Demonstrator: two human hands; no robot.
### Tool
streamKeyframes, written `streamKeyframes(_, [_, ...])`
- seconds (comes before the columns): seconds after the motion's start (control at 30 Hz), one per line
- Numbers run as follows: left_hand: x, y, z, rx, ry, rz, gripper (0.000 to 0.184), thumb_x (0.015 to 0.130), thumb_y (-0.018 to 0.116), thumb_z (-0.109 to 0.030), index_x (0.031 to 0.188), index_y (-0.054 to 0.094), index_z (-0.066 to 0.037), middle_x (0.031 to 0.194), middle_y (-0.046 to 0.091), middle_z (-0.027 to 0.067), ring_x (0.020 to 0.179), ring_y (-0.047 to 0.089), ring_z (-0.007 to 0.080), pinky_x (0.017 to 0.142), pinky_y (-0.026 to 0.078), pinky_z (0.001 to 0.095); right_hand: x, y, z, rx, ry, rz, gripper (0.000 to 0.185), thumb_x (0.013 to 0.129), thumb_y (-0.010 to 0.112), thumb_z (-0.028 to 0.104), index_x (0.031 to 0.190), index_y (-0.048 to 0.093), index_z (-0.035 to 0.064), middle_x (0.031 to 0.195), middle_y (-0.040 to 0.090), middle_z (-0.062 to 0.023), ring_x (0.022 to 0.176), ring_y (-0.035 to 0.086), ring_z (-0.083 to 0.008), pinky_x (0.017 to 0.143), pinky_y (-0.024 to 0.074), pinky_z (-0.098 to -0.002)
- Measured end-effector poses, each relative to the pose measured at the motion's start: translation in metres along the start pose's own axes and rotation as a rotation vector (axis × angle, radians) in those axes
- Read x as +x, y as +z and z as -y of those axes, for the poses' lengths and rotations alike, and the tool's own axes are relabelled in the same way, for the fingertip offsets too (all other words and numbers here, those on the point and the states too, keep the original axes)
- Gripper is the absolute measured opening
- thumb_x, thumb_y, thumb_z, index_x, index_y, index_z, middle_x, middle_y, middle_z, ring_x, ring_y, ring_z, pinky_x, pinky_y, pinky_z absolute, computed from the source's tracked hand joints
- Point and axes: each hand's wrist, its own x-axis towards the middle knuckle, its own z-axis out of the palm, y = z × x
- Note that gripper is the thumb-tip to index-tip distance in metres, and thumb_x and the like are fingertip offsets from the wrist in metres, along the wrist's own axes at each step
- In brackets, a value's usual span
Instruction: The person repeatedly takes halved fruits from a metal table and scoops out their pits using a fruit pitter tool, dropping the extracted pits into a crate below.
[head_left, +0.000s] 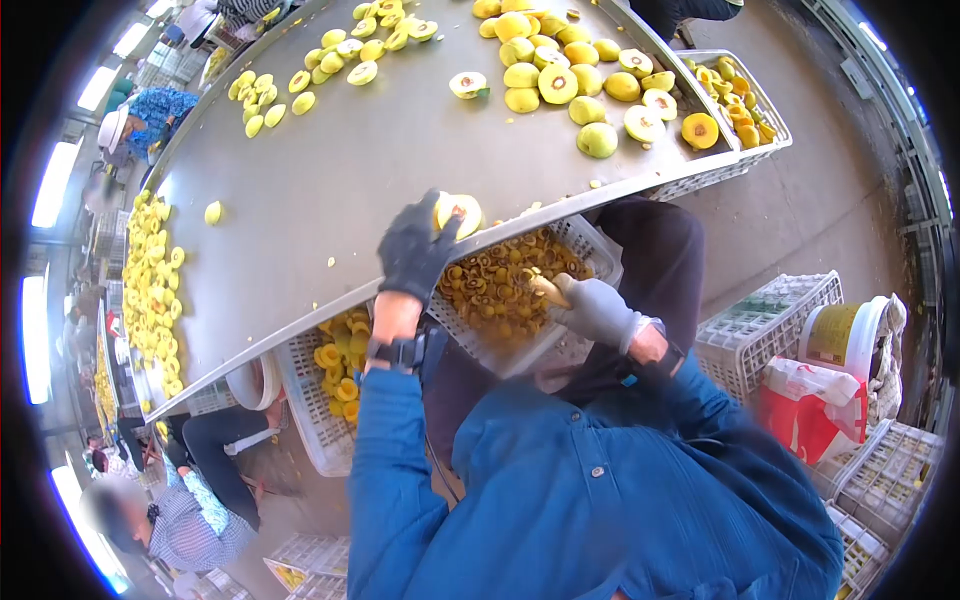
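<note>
At the near edge of the metal table, my left hand (412, 250), in a black glove, has its fingers closed around a halved yellow peach (462, 216). The cut face and the pit area of this half show. My right hand (598, 314), in a grey glove, is closed on a short, pale tool (546, 289) that I cannot make out fully. It is held above a white crate (597, 246) of brown peach pits (500, 285). Several whole and halved peaches (558, 84) lie on the table's far right part.
The metal table (290, 205) bears more halves (150, 290) along its left end. A crate of yellow halves (340, 365) stands left of my knees, another crate (765, 130) at the right corner. Stacked crates (770, 325) and a white bucket (845, 335) stand right. Other people sit left.
</note>
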Motion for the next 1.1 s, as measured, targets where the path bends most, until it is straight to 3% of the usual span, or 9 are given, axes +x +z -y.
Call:
streamKeyframes(0.1, [0.034,0.029,-0.007,0.04,-0.015,0.229,0.046,0.08,0.072,-0.023,0.12,0.06,-0.005,0.112,0.065,0.0174,0.105,0.062,0.0336,0.092,0.048,0.0443,-0.003,-0.009,0.0,0.008,0.063,0.023,0.029,0.085,0.066,0.028,0.094,0.055,0.0017,0.073,0.064,-0.0231,0.072,0.064,-0.0418,0.066,0.0498,-0.0498])
streamKeyframes(0.23, [0.038,0.063,0.027,-0.363,0.151,0.128,0.045,0.077,0.072,-0.018,0.118,0.062,-0.003,0.109,0.065,0.0164,0.104,0.062,0.031,0.094,0.048,0.042,0.002,-0.008,-0.011,0.283,0.04,-0.108,0.03,0.086,0.065,0.027,0.095,0.056,0.0004,0.074,0.064,-0.0229,0.071,0.064,-0.0413,0.065,0.05,-0.0471])
streamKeyframes(0.47, [-0.022,-0.002,-0.067,-0.952,-0.235,-0.006,0.035,0.084,0.067,-0.017,0.113,0.061,0.001,0.101,0.063,0.0093,0.095,0.061,0.0177,0.087,0.051,0.0337,0.036,-0.03,0.075,0.827,0.01,-0.503,0.035,0.089,0.067,0.028,0.106,0.057,-0.0014,0.083,0.065,-0.0226,0.077,0.066,-0.0343,0.07,0.0501,-0.0388])
streamKeyframes(0.53, [-0.048,0.013,-0.077,-1.503,-0.292,-0.091,0.039,0.088,0.066,-0.026,0.116,0.058,0.0,0.11,0.061,0.0088,0.101,0.058,0.0159,0.093,0.048,0.0322,0.034,-0.032,0.084,0.839,-0.038,-0.476,0.036,0.089,0.067,0.028,0.107,0.057,-0.0012,0.083,0.065,-0.0226,0.077,0.066,-0.0342,0.069,0.0502,-0.0386])
streamKeyframes(0.67, [-0.062,0.026,-0.079,-0.694,0.123,-0.477,0.043,0.095,0.058,-0.037,0.117,0.055,0.0,0.11,0.062,0.0104,0.102,0.059,0.0189,0.093,0.047,0.0342,0.015,-0.037,0.088,0.359,-0.164,-0.455,0.033,0.089,0.067,0.031,0.102,0.054,0.0041,0.07,0.064,-0.0178,0.066,0.065,-0.0377,0.058,0.0498,-0.0448])
streamKeyframes(0.7, [-0.063,0.015,-0.081,-0.665,0.047,-0.394,0.052,0.098,0.051,-0.044,0.125,0.051,0.001,0.109,0.063,0.0123,0.098,0.062,0.0208,0.091,0.049,0.0341,0.005,-0.036,0.091,0.263,-0.195,-0.459,0.032,0.089,0.067,0.031,0.1,0.053,0.0052,0.068,0.064,-0.0165,0.065,0.065,-0.0379,0.057,0.0494,-0.0458])
streamKeyframes(0.8, [-0.073,-0.013,-0.112,-1.324,-0.316,-0.29,0.06,0.1,0.044,-0.05,0.13,0.048,0.002,0.109,0.064,0.0141,0.095,0.064,0.0219,0.089,0.051,0.0332,-0.015,-0.036,0.093,0.086,-0.225,-0.381,0.026,0.086,0.067,0.026,0.097,0.051,0.0072,0.066,0.063,-0.0137,0.062,0.065,-0.0363,0.054,0.0498,-0.0461])
streamKeyframes(0.87, [-0.076,-0.015,-0.114,-0.814,-0.097,-0.378,0.062,0.103,0.032,-0.051,0.134,0.046,0.001,0.106,0.065,0.0145,0.092,0.064,0.0215,0.086,0.052,0.0323,-0.021,-0.035,0.092,0.018,-0.231,-0.33,0.025,0.085,0.066,0.023,0.096,0.051,0.0066,0.066,0.063,-0.0143,0.061,0.065,-0.0366,0.053,0.0497,-0.0463])
streamKeyframes(1.1, [-0.082,-0.027,-0.126,-1.077,-0.187,-0.395,0.058,0.105,0.032,-0.044,0.135,0.045,0.003,0.099,0.065,0.0138,0.086,0.063,0.0192,0.081,0.052,0.0309,-0.029,-0.038,0.092,0.008,-0.197,-0.259,0.025,0.083,0.065,0.019,0.097,0.05,0.0053,0.068,0.064,-0.0154,0.064,0.066,-0.0364,0.055,0.0505,-0.0466])
